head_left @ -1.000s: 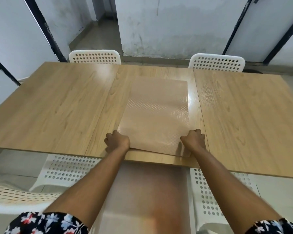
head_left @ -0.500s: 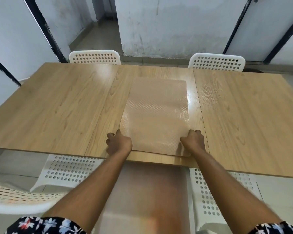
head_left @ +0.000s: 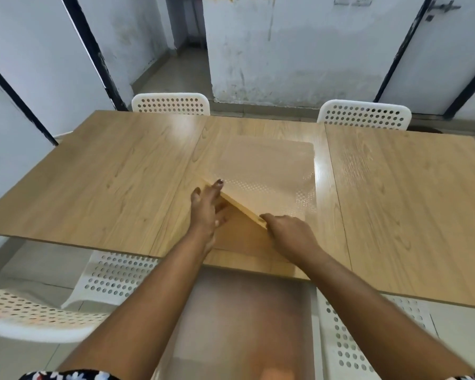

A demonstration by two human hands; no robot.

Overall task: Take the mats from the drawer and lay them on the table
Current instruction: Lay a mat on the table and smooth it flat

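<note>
A stack of translucent, dot-textured mats (head_left: 272, 171) lies on the middle panel of the wooden table (head_left: 107, 182). The near-left corner of the top mat is peeled up and folded back along a diagonal. My left hand (head_left: 207, 209) holds that raised corner, with its fingers under the edge and one fingertip on top. At the lower end of the raised edge, my right hand (head_left: 290, 233) pinches the mat. Another mat (head_left: 244, 239) lies flat underneath, exposed near the table's front edge. No drawer is in view.
Two white perforated chairs stand at the far side, the far-left chair (head_left: 170, 104) and the far-right chair (head_left: 365, 115). More white chairs (head_left: 113, 275) sit at the near edge by my legs. Walls and dark door frames lie beyond.
Both hands had been pressing the near corners of the flat stack. Now the left hand has moved forward and lifted the top mat's near-left corner, and the right hand has shifted left onto that edge.
</note>
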